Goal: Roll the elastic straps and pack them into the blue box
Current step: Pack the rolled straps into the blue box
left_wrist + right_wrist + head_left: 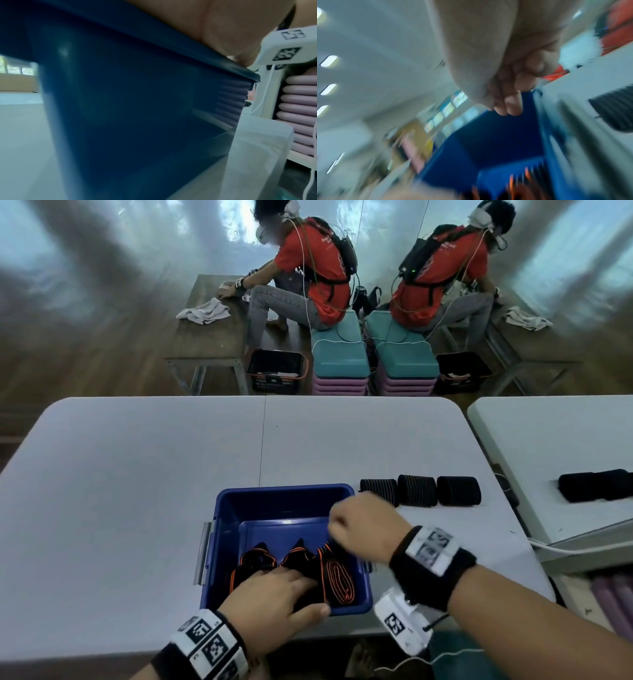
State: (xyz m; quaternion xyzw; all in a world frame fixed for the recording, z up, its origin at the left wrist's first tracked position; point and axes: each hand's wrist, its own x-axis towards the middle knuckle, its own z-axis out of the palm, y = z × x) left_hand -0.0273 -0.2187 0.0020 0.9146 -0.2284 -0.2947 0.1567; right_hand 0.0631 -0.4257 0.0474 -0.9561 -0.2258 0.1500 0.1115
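Note:
The blue box stands on the white table near its front edge. Inside it lie several rolled black straps with orange edges. My left hand reaches over the near rim and presses on those straps with straight fingers, its thumb along the rim. My right hand hovers over the box's right side with its fingers curled and nothing in them. The blurred right wrist view shows those curled fingers above the blue box. The left wrist view shows only the box's outer wall under my palm.
Three rolled black straps lie in a row on the table right of the box. More black rolls lie on a neighbouring table at the right. Beyond the table a mirror wall reflects a seated person, stacked steps and a basket.

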